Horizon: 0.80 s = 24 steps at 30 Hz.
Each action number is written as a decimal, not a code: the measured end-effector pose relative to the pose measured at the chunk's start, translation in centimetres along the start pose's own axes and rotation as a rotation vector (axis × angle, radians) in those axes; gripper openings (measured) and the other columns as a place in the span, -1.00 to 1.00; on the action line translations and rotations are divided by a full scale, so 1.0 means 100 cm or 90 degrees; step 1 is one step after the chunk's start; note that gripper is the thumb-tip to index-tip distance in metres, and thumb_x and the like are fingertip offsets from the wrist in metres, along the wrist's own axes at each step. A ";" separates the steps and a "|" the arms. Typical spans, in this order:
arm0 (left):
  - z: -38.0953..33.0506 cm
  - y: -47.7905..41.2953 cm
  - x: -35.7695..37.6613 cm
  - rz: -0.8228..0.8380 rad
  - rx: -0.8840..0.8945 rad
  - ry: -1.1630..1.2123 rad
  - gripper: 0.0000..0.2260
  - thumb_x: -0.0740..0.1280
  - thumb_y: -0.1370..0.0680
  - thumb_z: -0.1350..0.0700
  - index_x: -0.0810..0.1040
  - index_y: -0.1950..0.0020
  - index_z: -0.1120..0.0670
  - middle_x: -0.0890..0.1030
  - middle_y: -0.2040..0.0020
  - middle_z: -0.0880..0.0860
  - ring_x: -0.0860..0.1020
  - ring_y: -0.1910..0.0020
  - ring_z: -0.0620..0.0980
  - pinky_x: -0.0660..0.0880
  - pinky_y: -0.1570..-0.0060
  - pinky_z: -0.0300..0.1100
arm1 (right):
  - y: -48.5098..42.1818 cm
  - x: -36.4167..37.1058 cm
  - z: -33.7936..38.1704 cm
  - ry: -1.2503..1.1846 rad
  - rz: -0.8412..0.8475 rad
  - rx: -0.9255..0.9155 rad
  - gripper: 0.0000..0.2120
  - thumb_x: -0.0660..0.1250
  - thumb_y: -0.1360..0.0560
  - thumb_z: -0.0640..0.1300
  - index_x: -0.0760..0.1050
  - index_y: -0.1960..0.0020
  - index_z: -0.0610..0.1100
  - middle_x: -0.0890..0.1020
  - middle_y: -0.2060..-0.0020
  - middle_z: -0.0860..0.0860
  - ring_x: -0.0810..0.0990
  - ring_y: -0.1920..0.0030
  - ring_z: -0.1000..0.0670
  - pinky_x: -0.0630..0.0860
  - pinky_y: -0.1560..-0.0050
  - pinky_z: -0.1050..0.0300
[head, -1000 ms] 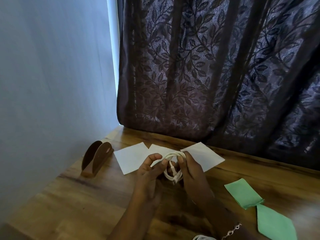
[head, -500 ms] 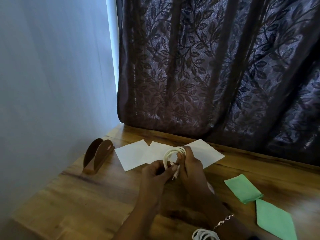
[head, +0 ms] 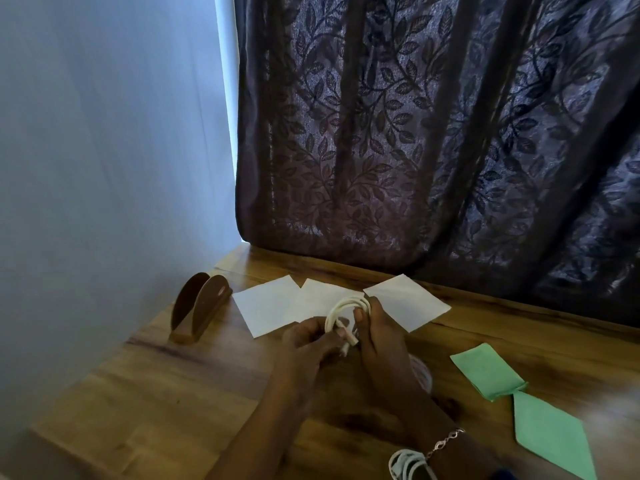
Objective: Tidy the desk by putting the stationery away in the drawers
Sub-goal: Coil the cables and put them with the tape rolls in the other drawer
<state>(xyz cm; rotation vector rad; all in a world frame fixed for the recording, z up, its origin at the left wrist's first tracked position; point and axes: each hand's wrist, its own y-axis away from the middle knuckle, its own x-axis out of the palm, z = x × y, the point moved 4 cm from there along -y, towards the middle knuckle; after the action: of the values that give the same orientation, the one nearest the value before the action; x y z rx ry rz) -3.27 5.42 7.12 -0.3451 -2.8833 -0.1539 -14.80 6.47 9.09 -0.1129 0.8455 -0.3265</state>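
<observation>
brown holder: upright on the desk, 9 o'clock from the hands.
white paper squares: flat, overlapping, 12 o'clock from the hands.
left hand: fingers curled, pinches the coil's loose plug end.
white cable coil: held between both hands, above the desk.
right hand: thumb and fingers closed round the coil's right side.
green paper pieces: flat, 4 o'clock from the right hand.

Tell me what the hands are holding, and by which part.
Both hold the coiled white cable. The right hand grips the coil's right side; the left hand pinches its lower left, by the loose plug end.
</observation>
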 end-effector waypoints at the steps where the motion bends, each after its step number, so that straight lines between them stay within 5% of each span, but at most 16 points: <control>1: 0.000 -0.001 0.000 0.026 0.040 -0.048 -0.86 0.39 -0.47 0.20 0.58 0.06 -0.03 0.65 0.06 0.03 0.60 0.01 0.03 0.53 -0.10 -0.10 | -0.002 0.000 0.000 0.002 0.007 0.012 -0.58 0.01 -0.62 -0.04 0.17 -0.43 -0.15 0.50 -0.25 -0.06 0.49 -0.23 -0.01 0.35 -0.14 0.31; 5: 0.006 -0.002 0.003 0.079 0.180 -0.234 -0.49 0.47 -0.29 0.07 0.35 -0.16 -0.15 0.50 -0.11 -0.23 0.53 -0.08 -0.22 0.45 0.04 -0.51 | -0.003 0.003 0.002 -0.053 0.004 -0.002 -0.63 0.01 -0.62 -0.05 0.26 -0.37 -0.16 0.54 -0.19 -0.08 0.51 -0.16 -0.01 0.36 -0.05 0.33; 9: 0.010 -0.007 -0.011 -0.035 0.278 -0.346 -0.59 0.41 -0.46 0.21 0.36 -0.21 -0.06 0.49 -0.12 -0.15 0.50 -0.07 -0.17 0.40 0.02 -0.59 | -0.001 0.012 -0.003 -0.119 0.037 0.050 -0.61 0.02 -0.61 -0.01 0.31 -0.36 -0.16 0.52 0.01 0.03 0.47 0.07 0.14 0.37 0.08 0.45; 11: 0.009 -0.009 -0.017 -0.034 0.298 -0.349 -0.64 0.41 -0.45 0.24 0.42 -0.17 0.00 0.50 -0.04 -0.18 0.53 0.01 -0.19 0.41 0.07 -0.58 | -0.001 0.014 -0.005 -0.137 0.070 0.069 -0.61 0.02 -0.61 0.01 0.32 -0.35 -0.14 0.53 0.01 0.03 0.46 0.09 0.17 0.37 0.15 0.49; 14: 0.009 -0.011 -0.023 -0.006 0.276 -0.339 -0.70 0.42 -0.43 0.22 0.48 -0.12 0.06 0.54 0.02 -0.16 0.57 0.02 -0.11 0.52 0.04 -0.41 | -0.001 0.017 -0.006 -0.152 0.107 0.059 -0.61 0.02 -0.61 0.01 0.33 -0.34 -0.15 0.57 -0.04 -0.03 0.50 0.02 0.09 0.44 -0.03 0.29; 16: 0.010 -0.012 -0.025 0.021 0.253 -0.311 -0.67 0.42 -0.43 0.24 0.48 -0.16 0.05 0.57 -0.01 -0.12 0.59 -0.01 -0.08 0.57 0.02 -0.28 | -0.002 0.018 -0.007 -0.163 0.124 0.065 -0.67 0.03 -0.61 0.01 0.41 -0.21 -0.15 0.56 0.06 -0.06 0.53 0.05 0.03 0.48 -0.02 0.17; 19: 0.009 -0.012 -0.027 0.057 0.236 -0.272 -0.66 0.42 -0.41 0.27 0.48 -0.12 0.00 0.60 -0.01 -0.11 0.61 0.01 -0.16 0.55 0.05 -0.34 | -0.001 0.019 -0.008 -0.196 0.137 0.068 -0.72 0.04 -0.61 -0.02 0.45 -0.05 -0.15 0.57 0.13 -0.07 0.55 0.07 -0.02 0.49 0.00 0.09; 24: 0.013 -0.015 -0.032 0.099 0.166 -0.203 -0.71 0.40 -0.42 0.31 0.56 -0.03 -0.02 0.66 0.00 0.05 0.64 0.02 -0.03 0.58 0.00 -0.15 | 0.003 0.022 -0.015 -0.202 0.166 0.085 -0.66 0.03 -0.62 -0.02 0.45 -0.17 -0.19 0.58 -0.01 -0.05 0.55 -0.05 0.00 0.46 -0.10 0.12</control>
<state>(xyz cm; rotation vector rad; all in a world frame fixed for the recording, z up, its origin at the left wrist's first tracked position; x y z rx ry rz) -0.87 3.40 4.99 -0.5865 -3.1149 0.3311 -14.52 6.04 6.42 0.0695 0.5134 -0.1140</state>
